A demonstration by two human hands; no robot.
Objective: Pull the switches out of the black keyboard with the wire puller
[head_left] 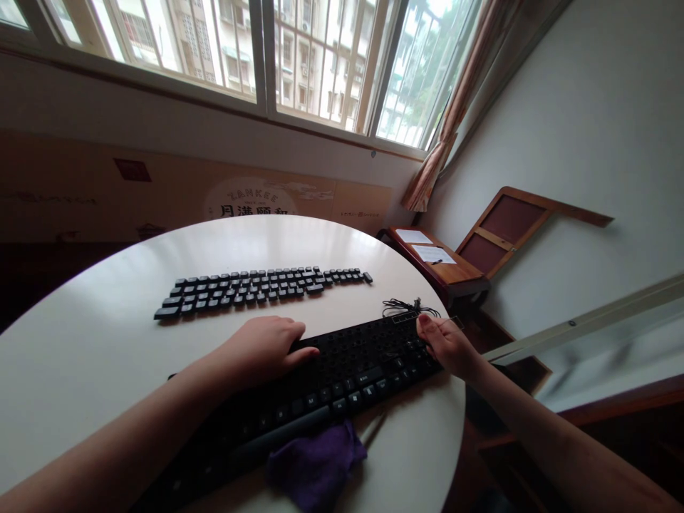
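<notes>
From the head camera, we have the keyboard [347, 356] slanting across the near part of the round white table [107, 342], its upper rows stripped of caps and its lower rows bearing theirs. Our left hand [270, 344] rests over its far edge, thumb spread from the index finger; the other fingers are hidden, so we cannot tell how they stand. Our right hand [446, 347], at the far right corner, pinches a thin wire tool [457, 323] between thumb and fingers.

Our left forearm blocks much of the keyboard's left part. The purple cloth [315, 463] lies against its near edge, a slim pale tool [374, 429] just beside the cloth. Coiled cable [414, 306] sits just past the far corner, near our right hand. Beyond, loose keycaps [251, 290] stand in rows. Papers [432, 254] lie on wooden furniture [454, 271] off the table's right side, below the curtain [435, 167] and barred window [320, 57].
</notes>
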